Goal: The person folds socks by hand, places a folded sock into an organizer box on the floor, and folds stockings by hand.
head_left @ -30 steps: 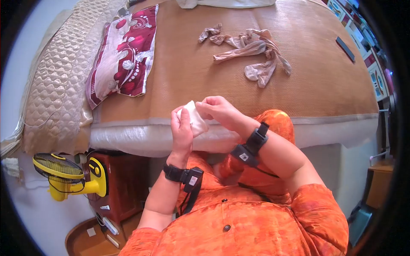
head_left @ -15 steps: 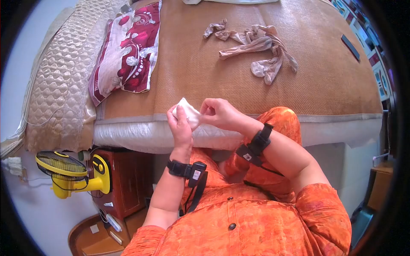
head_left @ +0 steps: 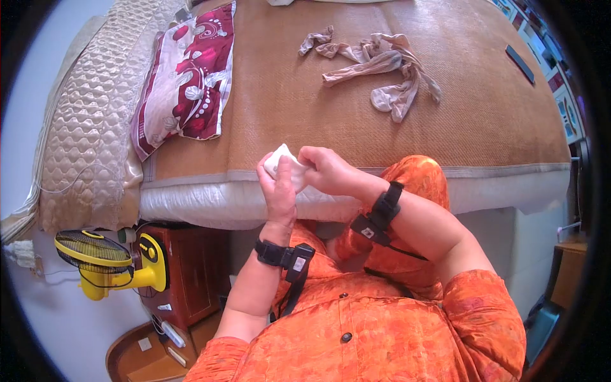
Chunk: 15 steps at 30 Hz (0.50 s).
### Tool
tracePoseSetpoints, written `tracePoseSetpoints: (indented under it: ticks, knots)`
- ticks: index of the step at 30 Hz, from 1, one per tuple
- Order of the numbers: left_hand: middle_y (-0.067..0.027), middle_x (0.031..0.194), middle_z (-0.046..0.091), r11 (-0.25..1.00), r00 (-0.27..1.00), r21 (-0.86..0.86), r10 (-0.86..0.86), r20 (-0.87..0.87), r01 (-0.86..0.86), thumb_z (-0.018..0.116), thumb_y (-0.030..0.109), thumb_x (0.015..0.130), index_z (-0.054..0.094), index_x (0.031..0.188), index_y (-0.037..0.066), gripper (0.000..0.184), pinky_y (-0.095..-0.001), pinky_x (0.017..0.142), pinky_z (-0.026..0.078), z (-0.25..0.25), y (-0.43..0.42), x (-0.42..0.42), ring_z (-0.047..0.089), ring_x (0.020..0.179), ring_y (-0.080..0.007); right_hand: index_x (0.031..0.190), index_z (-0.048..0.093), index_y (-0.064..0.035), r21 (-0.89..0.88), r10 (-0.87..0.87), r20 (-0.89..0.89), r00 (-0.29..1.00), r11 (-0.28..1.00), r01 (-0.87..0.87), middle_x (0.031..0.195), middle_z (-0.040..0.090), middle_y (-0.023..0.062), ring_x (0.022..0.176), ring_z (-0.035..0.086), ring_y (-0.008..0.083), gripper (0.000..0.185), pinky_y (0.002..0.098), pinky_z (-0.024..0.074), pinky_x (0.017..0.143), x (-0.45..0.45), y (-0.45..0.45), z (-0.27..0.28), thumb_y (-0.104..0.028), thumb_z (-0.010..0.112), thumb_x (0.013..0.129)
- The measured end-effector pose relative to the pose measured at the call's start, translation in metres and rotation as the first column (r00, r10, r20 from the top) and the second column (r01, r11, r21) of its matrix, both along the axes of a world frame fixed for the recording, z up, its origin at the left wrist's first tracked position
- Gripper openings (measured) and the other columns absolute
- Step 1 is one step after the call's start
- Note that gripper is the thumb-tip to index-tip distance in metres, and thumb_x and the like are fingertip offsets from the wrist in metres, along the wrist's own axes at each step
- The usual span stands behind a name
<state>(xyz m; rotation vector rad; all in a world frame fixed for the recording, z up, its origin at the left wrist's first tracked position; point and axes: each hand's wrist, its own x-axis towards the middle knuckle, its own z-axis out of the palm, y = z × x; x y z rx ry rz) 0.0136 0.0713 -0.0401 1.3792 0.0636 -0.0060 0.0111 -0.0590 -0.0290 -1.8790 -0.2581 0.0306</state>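
A small white cloth bundle (head_left: 280,158) is gripped in my left hand (head_left: 279,191), the thumb laid over its front and its peaked top poking up above the fingers. My right hand (head_left: 326,169) pinches the right side of the same white cloth, fingers curled against it. Both hands are above the near edge of the bed. Beyond them, crumpled pinkish-beige stockings (head_left: 388,63) lie spread on the brown woven mat (head_left: 273,95).
A maroon and white pillow (head_left: 191,76) lies at the left of the bed, beside a quilted beige cover (head_left: 89,121). A dark phone-like object (head_left: 520,64) rests at far right. Below left are a yellow fan (head_left: 121,270) and a red-brown cabinet (head_left: 194,267).
Over the last second my right hand has pulled slightly away from the white cloth and closed back against it. My left hand has shifted a little to the right with the cloth.
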Motion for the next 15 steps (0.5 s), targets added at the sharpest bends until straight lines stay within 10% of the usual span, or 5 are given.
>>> tracePoseSetpoints:
  ticks: [9, 13, 15]
  knots:
    - [-0.0087, 0.099, 0.049, 0.966, 0.99, -0.259, -0.031, -0.141, -0.007, 0.05, 0.025, 0.085, 0.037, 0.111, 0.005, 0.035, -0.0304, 0.073, 0.047, 0.018, 0.01, 0.011, 0.052, 0.088, -0.0171, 0.081, 0.051, 0.0004, 0.608, 0.32, -0.387, 0.864, 0.793, -0.021, 0.071, 0.053, 0.0042, 0.062, 0.051, 0.0131, 0.015, 0.0247, 0.0422, 0.057, 0.005, -0.009, 0.012, -0.005, 0.048, 0.067]
    - [-0.0087, 0.1, 0.049, 0.907, 0.976, -0.42, -0.119, -0.185, 0.031, 0.05, 0.025, 0.085, 0.036, 0.112, 0.005, 0.037, -0.0314, 0.073, 0.047, 0.015, 0.016, 0.016, 0.052, 0.088, -0.0179, 0.084, 0.051, 0.0008, 0.606, 0.346, -0.323, 0.881, 0.79, -0.088, 0.073, 0.054, 0.0056, 0.064, 0.052, 0.0138, 0.018, 0.0253, 0.0425, 0.058, 0.005, -0.011, 0.01, -0.008, 0.048, 0.069]
    - [-0.0087, 0.1, 0.049, 0.881, 0.971, -0.469, -0.168, -0.171, 0.07, 0.049, 0.025, 0.085, 0.037, 0.112, 0.005, 0.036, -0.0315, 0.074, 0.047, 0.013, 0.02, 0.018, 0.052, 0.088, -0.0177, 0.084, 0.051, 0.0011, 0.324, 0.174, -0.069, 0.982, 0.935, -0.143, 0.072, 0.055, 0.0072, 0.067, 0.052, 0.0146, 0.019, 0.0273, 0.0429, 0.058, 0.006, -0.013, 0.011, -0.011, 0.049, 0.07]
